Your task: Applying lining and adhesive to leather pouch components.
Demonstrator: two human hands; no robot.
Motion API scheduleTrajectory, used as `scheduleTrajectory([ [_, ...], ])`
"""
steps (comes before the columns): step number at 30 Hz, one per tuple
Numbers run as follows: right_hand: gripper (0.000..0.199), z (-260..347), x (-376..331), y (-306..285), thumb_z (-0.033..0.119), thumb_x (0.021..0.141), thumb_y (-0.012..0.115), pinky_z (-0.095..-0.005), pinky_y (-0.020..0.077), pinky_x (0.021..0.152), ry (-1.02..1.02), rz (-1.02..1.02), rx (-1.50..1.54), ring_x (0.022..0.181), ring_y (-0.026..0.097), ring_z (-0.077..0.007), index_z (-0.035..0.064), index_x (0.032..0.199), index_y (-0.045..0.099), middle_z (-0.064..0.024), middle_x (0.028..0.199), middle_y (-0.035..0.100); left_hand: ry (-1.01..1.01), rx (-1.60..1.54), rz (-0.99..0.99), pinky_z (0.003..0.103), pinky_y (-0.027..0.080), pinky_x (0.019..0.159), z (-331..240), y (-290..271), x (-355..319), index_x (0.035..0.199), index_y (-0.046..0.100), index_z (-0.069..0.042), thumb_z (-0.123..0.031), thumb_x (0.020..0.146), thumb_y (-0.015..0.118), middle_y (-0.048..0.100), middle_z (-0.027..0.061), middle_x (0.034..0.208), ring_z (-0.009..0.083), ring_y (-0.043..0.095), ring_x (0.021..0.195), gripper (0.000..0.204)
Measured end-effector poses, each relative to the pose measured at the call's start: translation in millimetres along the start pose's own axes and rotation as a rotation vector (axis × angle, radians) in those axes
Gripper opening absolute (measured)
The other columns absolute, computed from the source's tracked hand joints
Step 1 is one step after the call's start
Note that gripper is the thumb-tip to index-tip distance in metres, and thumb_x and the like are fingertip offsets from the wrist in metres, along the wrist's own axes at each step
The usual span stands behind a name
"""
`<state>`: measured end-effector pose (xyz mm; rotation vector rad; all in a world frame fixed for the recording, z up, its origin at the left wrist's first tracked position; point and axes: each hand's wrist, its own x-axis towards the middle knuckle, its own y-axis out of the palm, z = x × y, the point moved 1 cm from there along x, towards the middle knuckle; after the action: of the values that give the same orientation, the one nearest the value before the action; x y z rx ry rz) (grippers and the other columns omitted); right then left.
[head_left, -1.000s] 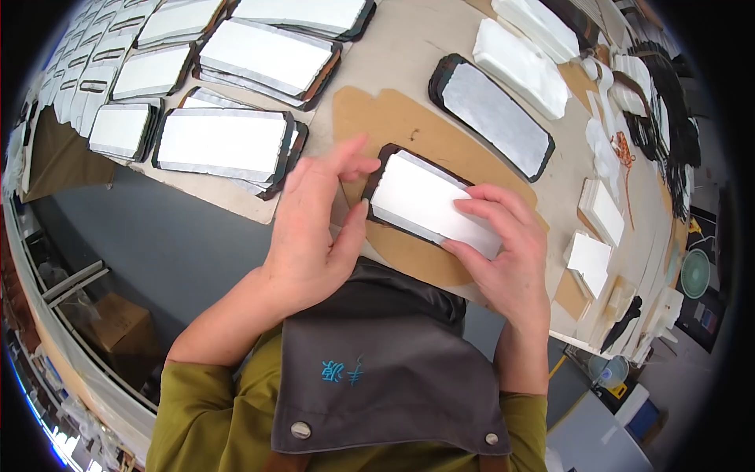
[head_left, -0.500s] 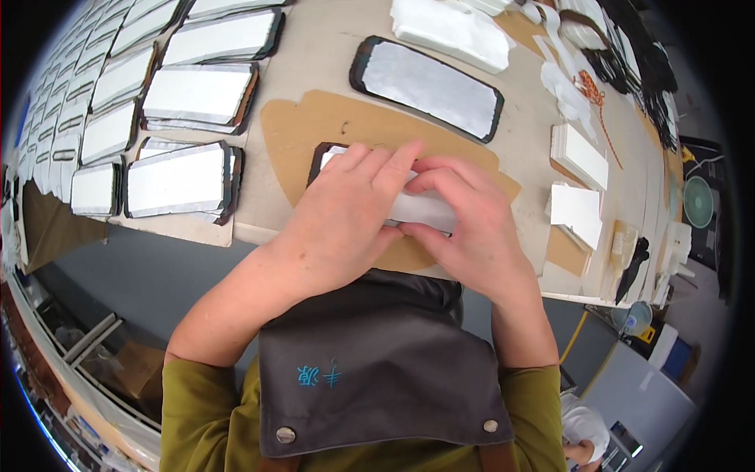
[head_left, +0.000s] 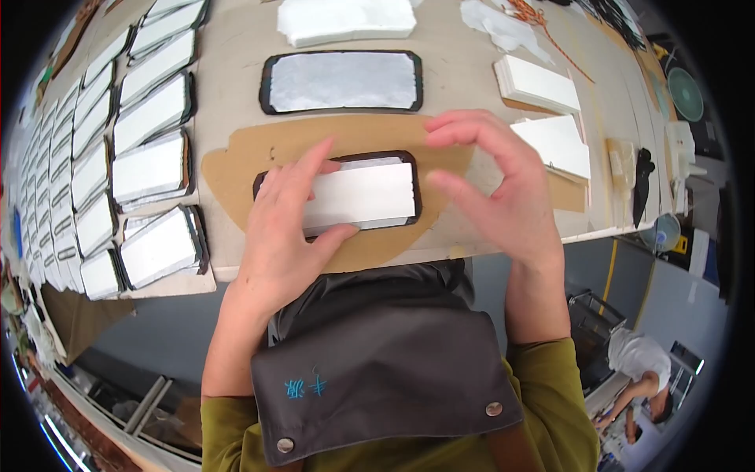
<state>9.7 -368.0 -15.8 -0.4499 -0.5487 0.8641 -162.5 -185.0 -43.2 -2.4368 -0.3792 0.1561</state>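
Note:
A white rectangular card [head_left: 370, 193] lies over a dark-edged panel [head_left: 415, 169], on a tan sheet [head_left: 236, 149] in front of me. My left hand [head_left: 287, 216] covers the left end of this stack. Its thumb presses along the near edge and its fingers reach over the far side, gripping the card across its width. To the right, my right hand [head_left: 503, 181] is raised with fingers and thumb apart, nothing between them. Beyond the tan sheet lies a second dark-edged panel [head_left: 342, 81] with a pale grey face.
Rows of stacked dark-edged panels [head_left: 153, 169] fill the table's left side. A white pile [head_left: 346, 20] lies at the back. Rightward are white card stacks [head_left: 539, 82], orange cord [head_left: 535, 16] and a black tool [head_left: 643, 177]. Another person [head_left: 638, 362] is at lower right.
My right hand has let go of the stack and moved away to the right, opening. My left hand stays on the left end, uncovering the white card. The whole view has turned.

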Motion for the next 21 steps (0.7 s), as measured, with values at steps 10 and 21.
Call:
scheduleTrajectory([
  [10, 0.014, -32, -13, 21, 0.014, 0.09, 0.072, -0.0246, 0.0489, 0.061, 0.528, 0.073, 0.462, 0.067, 0.059, -0.0071, -0.0005, 0.093, 0.073, -0.0021, 0.076, 0.069, 0.061, 0.108, -0.025, 0.032, 0.044, 0.084, 0, 7, 1, 0.149, 0.05, -0.011, -0.002, 0.07, 0.085, 0.067, 0.0024, 0.126, 0.019, 0.051, 0.093, 0.087],
  [21, 0.011, -39, -6, 26, 0.008, 0.093, 0.071, -0.0217, 0.0475, 0.054, 0.522, 0.155, 0.341, 0.061, 0.059, -0.0061, -0.0032, 0.094, 0.071, -0.0029, 0.075, 0.067, 0.148, 0.196, -0.011, 0.037, 0.049, 0.093, 2, 8, 4, 0.126, 0.068, -0.004, -0.004, 0.084, 0.075, 0.064, 0.0124, 0.128, 0.0296, 0.06, 0.115, 0.043],
])
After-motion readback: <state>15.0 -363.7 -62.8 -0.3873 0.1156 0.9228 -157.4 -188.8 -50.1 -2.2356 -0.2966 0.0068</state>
